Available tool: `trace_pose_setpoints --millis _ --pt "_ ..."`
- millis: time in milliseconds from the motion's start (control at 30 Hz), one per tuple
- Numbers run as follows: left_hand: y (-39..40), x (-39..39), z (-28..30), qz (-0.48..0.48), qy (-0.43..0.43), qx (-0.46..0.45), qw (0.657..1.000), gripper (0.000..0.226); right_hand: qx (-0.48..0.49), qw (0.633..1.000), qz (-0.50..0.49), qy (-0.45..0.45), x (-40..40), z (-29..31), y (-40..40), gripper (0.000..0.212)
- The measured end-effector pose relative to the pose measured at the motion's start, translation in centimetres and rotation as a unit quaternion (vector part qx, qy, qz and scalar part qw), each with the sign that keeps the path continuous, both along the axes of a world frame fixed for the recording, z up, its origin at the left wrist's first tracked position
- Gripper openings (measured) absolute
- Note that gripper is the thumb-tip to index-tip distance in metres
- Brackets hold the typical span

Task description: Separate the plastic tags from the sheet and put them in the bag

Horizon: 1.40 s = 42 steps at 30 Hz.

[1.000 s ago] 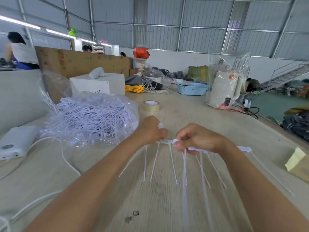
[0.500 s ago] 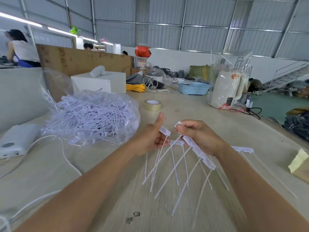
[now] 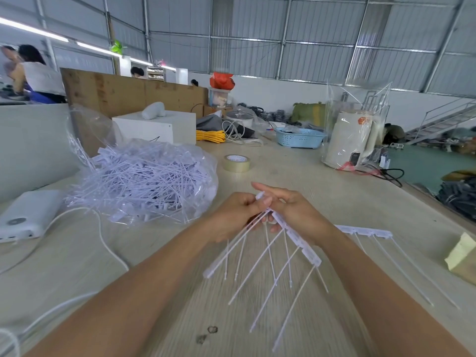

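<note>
My left hand pinches loose tags, and my right hand grips the top of the tag strip, forefinger out straight. To split one cleanly, I should twist each head at its joint, not tug the tail. Strip sits right of the bag, its long axis slanting down away from it, tails pointing toward me.

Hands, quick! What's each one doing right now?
Left hand: fingers curled round loose plastic tags.
Right hand: holds the sheet of tags, some fingers stretched out.
</note>
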<state>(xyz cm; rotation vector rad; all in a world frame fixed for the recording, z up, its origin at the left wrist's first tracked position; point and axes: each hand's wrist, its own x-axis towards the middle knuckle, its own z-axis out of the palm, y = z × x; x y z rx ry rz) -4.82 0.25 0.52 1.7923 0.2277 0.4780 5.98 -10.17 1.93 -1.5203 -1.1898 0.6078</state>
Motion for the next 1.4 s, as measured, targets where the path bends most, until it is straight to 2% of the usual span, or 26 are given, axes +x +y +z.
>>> trace_pose_setpoints --millis 67,133,233,367,433,500,633,767,933,1033,1100,1167,1233,1333,1367,1400 --pt "0.0 0.0 0.2 0.031 -0.013 0.019 0.999 0.027 -0.012 0.995 0.015 0.097 0.3 0.0 -0.2 0.033" --pt "0.2 0.2 0.5 0.077 -0.032 -0.003 0.996 0.026 -0.031 0.985 0.015 0.167 0.6 0.2 -0.4 0.033" --pt "0.3 0.1 0.6 0.089 -0.039 -0.053 0.994 0.022 -0.056 0.991 0.006 0.123 0.9 0.0 -0.6 0.035" --pt "0.0 0.2 0.1 0.073 -0.012 -0.051 0.996 0.028 -0.035 0.996 -0.018 0.074 0.9 -0.3 -0.4 0.025" --pt "-0.1 0.3 0.2 0.073 -0.005 -0.076 0.994 0.034 -0.027 0.996 -0.01 0.085 0.6 -0.2 -0.3 0.035" --pt "-0.1 0.3 0.3 0.069 -0.002 -0.09 0.994 0.044 -0.036 0.996 -0.006 0.078 0.4 0.0 -0.2 0.056" --pt "-0.4 0.4 0.3 0.063 0.016 -0.039 0.997 0.041 -0.04 0.997 0.037 0.049 -0.3 0.1 0.0 0.067" --pt "-0.5 -0.1 0.2 0.01 0.021 0.021 1.0 0.014 -0.072 0.996 -0.012 0.059 0.1 -0.4 0.3 0.104" --pt "-1.4 0.1 0.0 0.005 0.039 0.074 0.996 0.027 -0.083 0.996 -0.004 0.026 0.2 -0.7 0.4 0.105" --pt "-1.6 0.4 -0.2 0.017 0.049 0.105 0.993 0.021 -0.083 0.996 0.003 0.023 0.4 -1.0 0.5 0.111" --pt "-1.3 0.3 -0.2 0.012 0.041 0.103 0.994 0.008 -0.067 0.997 0.009 0.032 0.6 -0.9 0.4 0.108" --pt "-0.8 0.2 -0.1 0.028 0.018 0.094 0.995 0.016 -0.058 0.997 0.006 0.04 1.0 -0.4 0.1 0.1" --pt "-0.2 0.3 0.0 0.077 -0.014 0.061 0.995 0.018 -0.073 0.997 0.017 0.034 1.3 0.2 -0.4 0.071" --pt "0.7 0.4 -0.1 0.142 -0.057 0.024 0.988 0.007 -0.103 0.993 0.047 -0.022 1.6 0.0 -1.0 0.021" --pt "0.8 0.4 -0.1 0.145 -0.057 0.024 0.988 0.01 -0.103 0.993 0.051 -0.023 1.5 -0.1 -1.1 0.012" --pt "0.9 0.5 -0.2 0.14 -0.051 0.024 0.989 0.015 -0.1 0.993 0.053 -0.03 1.4 -0.2 -1.1 0.012"
